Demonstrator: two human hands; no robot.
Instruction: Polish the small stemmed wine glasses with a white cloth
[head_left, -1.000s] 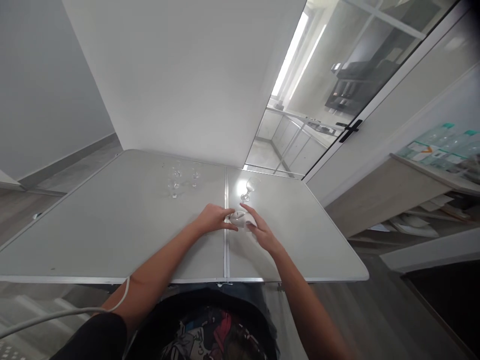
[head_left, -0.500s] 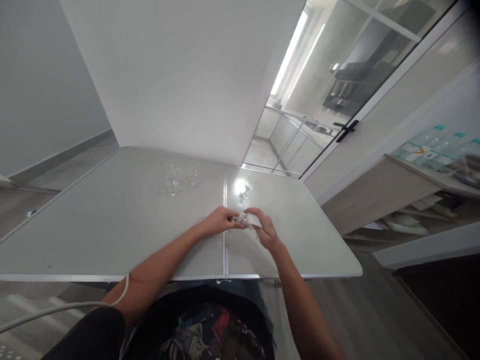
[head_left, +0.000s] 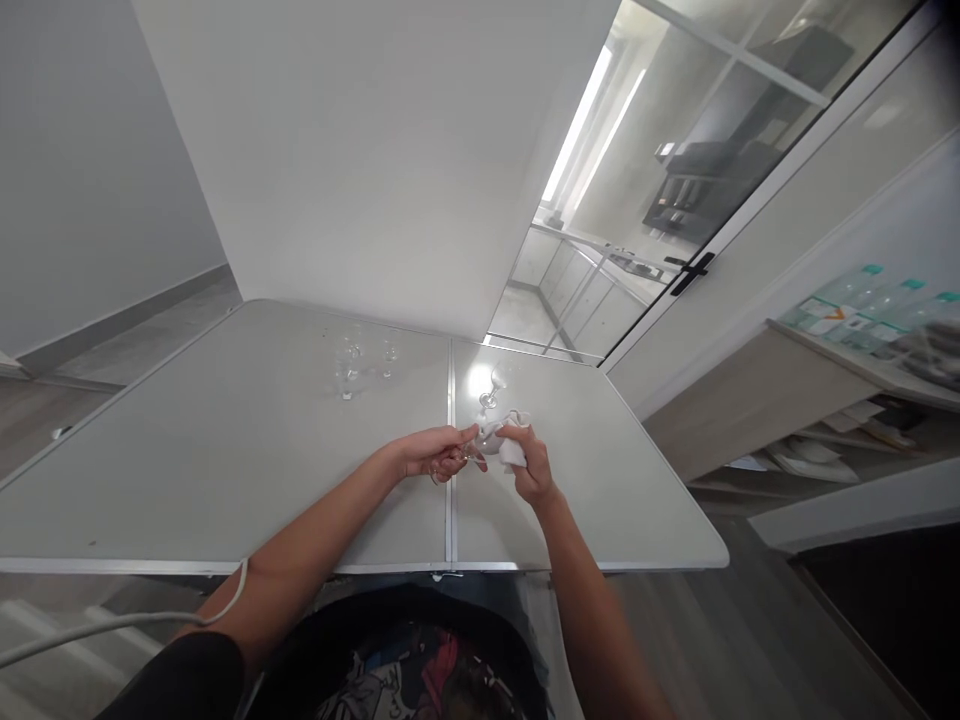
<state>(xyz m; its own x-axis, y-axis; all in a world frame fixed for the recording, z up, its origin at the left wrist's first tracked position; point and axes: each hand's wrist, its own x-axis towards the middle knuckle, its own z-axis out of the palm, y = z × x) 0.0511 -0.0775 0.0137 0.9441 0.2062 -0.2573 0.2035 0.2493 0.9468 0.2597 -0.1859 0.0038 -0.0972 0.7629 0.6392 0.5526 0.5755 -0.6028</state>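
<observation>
My left hand (head_left: 444,452) is closed around the stem of a clear stemmed glass (head_left: 489,441), whose foot shows below the fingers. The glass lies tilted sideways, its bowl towards the right. My right hand (head_left: 531,462) grips a white cloth (head_left: 513,452) and presses it against the bowl. Just beyond the hands, another stemmed glass (head_left: 489,398) stands on the right half of the white table (head_left: 600,460). Several clear glasses (head_left: 348,370) stand on the left half, their outlines faint against the tabletop.
A metal-edged seam (head_left: 451,520) divides the table. Behind it rises a white wall panel (head_left: 352,170), with a glazed door (head_left: 600,200) to the right. Plastic bottles (head_left: 847,300) sit on a shelf unit at the right. A pale cable (head_left: 112,625) crosses my left forearm.
My left hand has shifted its hold, from fingers at the glass's side to a grip round the stem. The cloth now spreads over the bowl. The view has tilted slightly.
</observation>
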